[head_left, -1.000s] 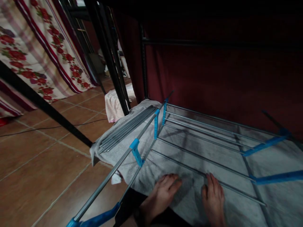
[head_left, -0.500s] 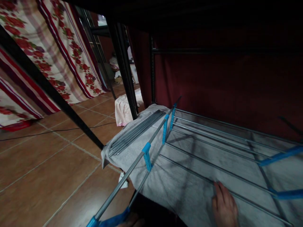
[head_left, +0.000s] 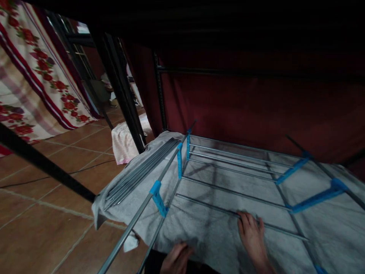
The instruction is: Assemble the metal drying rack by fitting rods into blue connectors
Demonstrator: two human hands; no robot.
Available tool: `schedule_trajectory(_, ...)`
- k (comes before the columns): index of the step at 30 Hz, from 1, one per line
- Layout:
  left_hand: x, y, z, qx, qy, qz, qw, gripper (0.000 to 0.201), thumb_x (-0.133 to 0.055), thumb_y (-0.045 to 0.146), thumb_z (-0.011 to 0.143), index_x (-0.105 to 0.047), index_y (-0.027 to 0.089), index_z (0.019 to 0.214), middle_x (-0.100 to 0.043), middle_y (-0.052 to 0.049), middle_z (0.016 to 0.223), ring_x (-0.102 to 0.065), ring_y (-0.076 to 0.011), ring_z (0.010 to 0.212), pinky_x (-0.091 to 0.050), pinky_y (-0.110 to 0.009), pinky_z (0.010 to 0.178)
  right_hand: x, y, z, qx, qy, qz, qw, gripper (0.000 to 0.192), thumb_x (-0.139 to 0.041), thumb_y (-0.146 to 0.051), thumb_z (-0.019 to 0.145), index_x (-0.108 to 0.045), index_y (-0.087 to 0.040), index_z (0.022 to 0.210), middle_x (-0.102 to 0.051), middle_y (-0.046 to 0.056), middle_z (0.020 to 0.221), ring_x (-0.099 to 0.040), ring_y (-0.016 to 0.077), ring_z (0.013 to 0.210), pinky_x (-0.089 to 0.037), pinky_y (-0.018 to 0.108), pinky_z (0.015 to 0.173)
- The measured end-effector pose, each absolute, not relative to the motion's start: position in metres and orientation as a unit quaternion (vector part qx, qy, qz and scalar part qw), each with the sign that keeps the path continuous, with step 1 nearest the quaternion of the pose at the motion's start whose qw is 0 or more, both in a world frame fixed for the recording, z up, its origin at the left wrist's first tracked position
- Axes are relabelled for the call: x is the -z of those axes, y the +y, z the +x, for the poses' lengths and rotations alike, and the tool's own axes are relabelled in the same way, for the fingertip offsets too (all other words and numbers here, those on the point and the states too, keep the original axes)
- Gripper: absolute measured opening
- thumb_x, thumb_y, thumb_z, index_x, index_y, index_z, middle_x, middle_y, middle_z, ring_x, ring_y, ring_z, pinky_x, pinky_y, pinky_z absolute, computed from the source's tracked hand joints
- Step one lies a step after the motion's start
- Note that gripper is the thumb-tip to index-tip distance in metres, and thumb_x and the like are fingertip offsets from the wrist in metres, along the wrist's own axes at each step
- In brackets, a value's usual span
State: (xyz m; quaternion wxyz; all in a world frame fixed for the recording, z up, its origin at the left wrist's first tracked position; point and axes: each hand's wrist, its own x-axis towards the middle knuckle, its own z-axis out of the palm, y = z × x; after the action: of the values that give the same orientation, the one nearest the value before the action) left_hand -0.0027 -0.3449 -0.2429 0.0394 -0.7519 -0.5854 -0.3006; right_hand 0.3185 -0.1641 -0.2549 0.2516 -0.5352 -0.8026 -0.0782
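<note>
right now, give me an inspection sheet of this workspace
surface: metal drying rack with grey rods and blue plastic joints, standing on a brown tiled floor.
job's things: grey towel spread flat under the rack's rods, one end draped over the folded side wing.
clutter: pale pink cloth on the floor beside a black post.
grippers: left hand at the towel's near edge; right hand flat on the towel, fingertips at a rod. Neither is seen gripping anything.
cables: thin black cable running across the tiles.
surroundings: dark red curtain behind the rack, floral fabric hanging at left, black frame posts.
</note>
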Motion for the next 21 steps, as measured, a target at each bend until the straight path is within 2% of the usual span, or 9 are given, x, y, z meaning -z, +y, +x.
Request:
schedule_trajectory(3,0.233,-0.299,0.008,0.324,-0.577,-0.747,0.07,0.041,-0.043,0.015,0.098,-0.07,0.027,0.126,-0.075,-0.007,0.119,-0.071,-0.017,0.11,-0.061,-0.025,0.092,0.251,-0.163,0.316,0.067,-0.805,-0.528,0.262,0.033,-0.035,-0.028,0.103,-0.062,-0.027,0.123,-0.072,0.007,0.113,-0.066,0.0264,0.107,-0.024,0.061,0.117)
schedule_trajectory(10,0.226,-0.218,0.025,0.331,-0.585,-0.731,0.119,0.05,-0.046,0.007,0.093,-0.06,0.025,0.138,-0.067,-0.01,0.135,-0.064,-0.0256,0.122,-0.058,-0.044,0.1,0.245,-0.165,0.312,0.057,-0.795,-0.521,0.307,0.025,-0.041,-0.024,0.103,-0.061,-0.029,0.118,-0.072,0.004,0.106,-0.067,0.0236,0.102,-0.033,0.057,0.115)
schedule_trajectory(15,0.227,-0.192,0.023,0.284,-0.589,-0.751,0.092,0.058,-0.046,0.002,0.088,-0.058,0.025,0.14,-0.066,-0.009,0.133,-0.063,-0.0258,0.12,-0.054,-0.048,0.104,0.238,-0.171,0.316,0.069,-0.791,-0.518,0.319,0.021,-0.044,-0.024,0.102,-0.063,-0.028,0.111,-0.071,0.003,0.105,-0.067,0.0233,0.103,-0.035,0.054,0.114)
schedule_trajectory(17,0.227,-0.188,0.024,0.256,-0.583,-0.768,0.07,0.059,-0.045,-0.002,0.086,-0.061,0.024,0.136,-0.068,-0.007,0.128,-0.063,-0.0242,0.118,-0.051,-0.047,0.108,0.235,-0.174,0.318,0.074,-0.786,-0.525,0.317,0.021,-0.044,-0.023,0.102,-0.063,-0.027,0.112,-0.071,0.003,0.105,-0.066,0.0226,0.103,-0.035,0.053,0.114)
schedule_trajectory(21,0.23,-0.184,0.026,0.215,-0.568,-0.793,0.051,0.056,-0.045,-0.002,0.086,-0.066,0.023,0.13,-0.071,-0.006,0.12,-0.064,-0.0231,0.111,-0.051,-0.045,0.105,0.231,-0.178,0.32,0.07,-0.786,-0.533,0.306,0.021,-0.044,-0.02,0.101,-0.063,-0.026,0.11,-0.071,0.003,0.102,-0.066,0.0214,0.102,-0.033,0.051,0.116)
